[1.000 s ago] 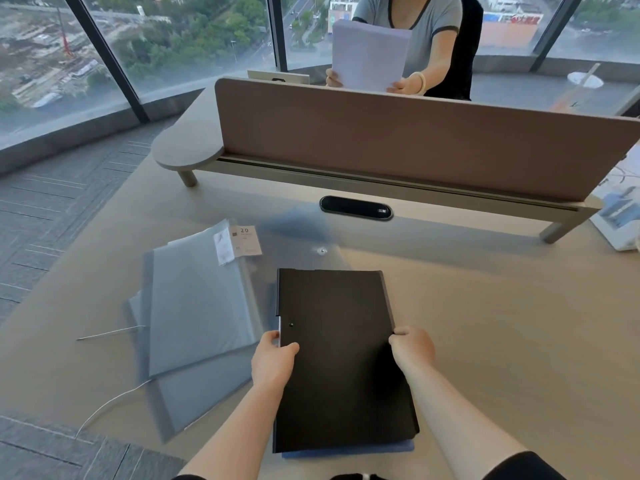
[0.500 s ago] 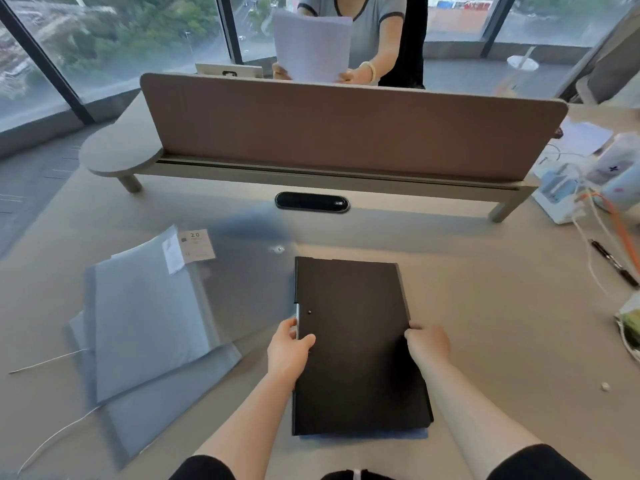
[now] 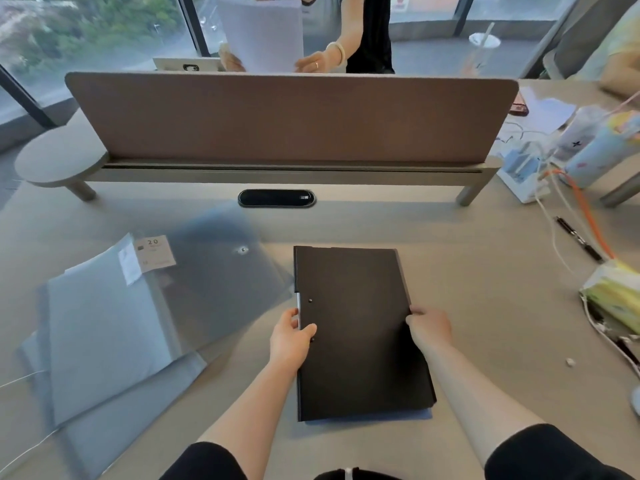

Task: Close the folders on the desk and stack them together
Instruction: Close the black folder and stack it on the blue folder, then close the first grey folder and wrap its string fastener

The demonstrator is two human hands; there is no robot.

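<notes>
Grip: both hands pinch the closed black folder (image 3: 360, 327), left hand (image 3: 289, 339) on its left edge, right hand (image 3: 429, 329) on its right edge.
Desk (image 3: 467, 306): carries everything.
Black folder: flat, lying on a blue sheet (image 3: 408, 415) showing at its near edge.
Translucent folders (image 3: 114, 317): overlapped, left of the black folder.
Pen (image 3: 578, 239): well right of the black folder.

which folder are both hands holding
The black folder, gripped at its side edges by the left hand and right hand; the translucent grey folders lie untouched.
</notes>
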